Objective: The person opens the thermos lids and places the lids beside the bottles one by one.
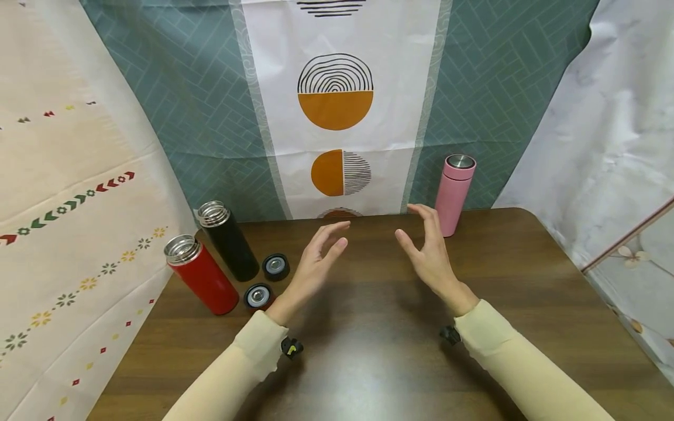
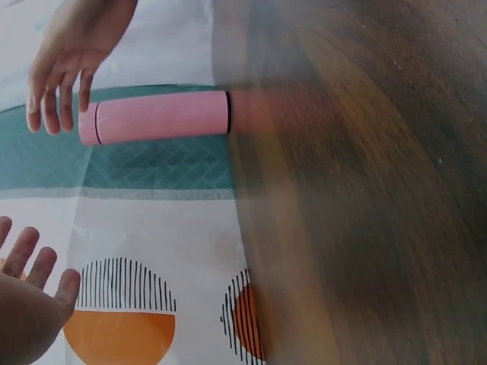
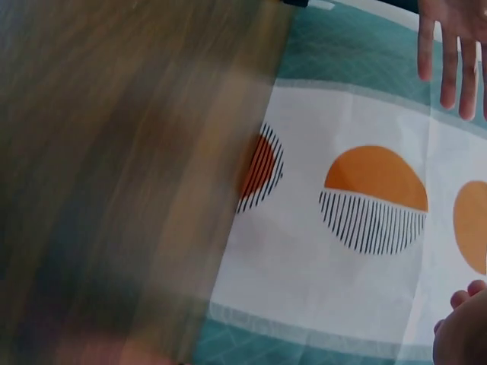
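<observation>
Both hands hover above the table, palms facing each other and fingers loosely bent, holding nothing. The left hand point(image 1: 314, 263) is nearest to two small caps, a black cap point(image 1: 276, 266) and a red-and-black cap point(image 1: 258, 296), lying just left of its wrist. Beyond them stand a black thermos bottle point(image 1: 229, 242) and a red thermos bottle point(image 1: 204, 276), both with bare metal mouths. The right hand point(image 1: 433, 251) is close to a pink thermos bottle point(image 1: 454, 196), upright with its lid on. In the left wrist view the pink thermos bottle point(image 2: 163, 118) appears sideways beside the right hand point(image 2: 80, 57).
The brown wooden table point(image 1: 368, 339) reflects light at its front. A green and white patterned cloth point(image 1: 337, 137) hangs behind its back edge. A cream embroidered cloth point(image 1: 79, 234) hangs at the left, and a white cloth point(image 1: 621, 117) at the right.
</observation>
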Demonstrator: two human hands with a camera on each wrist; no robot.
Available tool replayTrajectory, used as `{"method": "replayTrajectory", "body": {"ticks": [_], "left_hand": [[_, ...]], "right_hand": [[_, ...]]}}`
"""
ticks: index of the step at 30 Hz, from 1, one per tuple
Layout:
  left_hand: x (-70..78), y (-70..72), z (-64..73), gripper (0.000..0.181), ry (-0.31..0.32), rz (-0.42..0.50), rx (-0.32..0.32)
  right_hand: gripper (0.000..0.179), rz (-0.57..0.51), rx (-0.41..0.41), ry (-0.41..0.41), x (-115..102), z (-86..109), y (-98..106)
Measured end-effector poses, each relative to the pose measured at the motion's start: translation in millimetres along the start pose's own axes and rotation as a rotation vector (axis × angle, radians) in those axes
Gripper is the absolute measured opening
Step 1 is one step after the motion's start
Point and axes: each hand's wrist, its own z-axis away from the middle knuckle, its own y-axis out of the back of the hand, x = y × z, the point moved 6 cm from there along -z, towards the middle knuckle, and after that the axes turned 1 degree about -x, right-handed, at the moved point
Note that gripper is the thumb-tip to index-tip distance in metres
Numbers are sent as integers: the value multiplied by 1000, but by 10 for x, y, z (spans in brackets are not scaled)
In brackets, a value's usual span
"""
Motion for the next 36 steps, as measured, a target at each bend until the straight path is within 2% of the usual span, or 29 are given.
{"method": "replayTrajectory", "body": {"ticks": [6,13,20,26,29,31,33,36], "left_hand": [[61,-8,4,42,-77,-123,24],[114,-81,6,45,-148,-178,25],[171,-192,-17,47,-211,-210,21],[161,-306,-97,51,-187,-191,36],[143,-361,-139,51,-152,-169,34],[126,-395,-168,51,-134,-159,33],[106,-430,-194,51,-119,-150,32],[76,-487,-233,52,-103,-139,30]], "right_hand": [[61,26,0,-23,105,-57,192],[64,60,55,-61,273,-155,519],[65,71,106,-69,417,-249,732],[72,63,169,-108,564,-295,899],[72,53,188,-137,466,-323,944],[73,57,192,-164,516,-347,975],[75,40,183,-206,588,-373,997],[86,20,148,-306,894,-403,1044]]}}
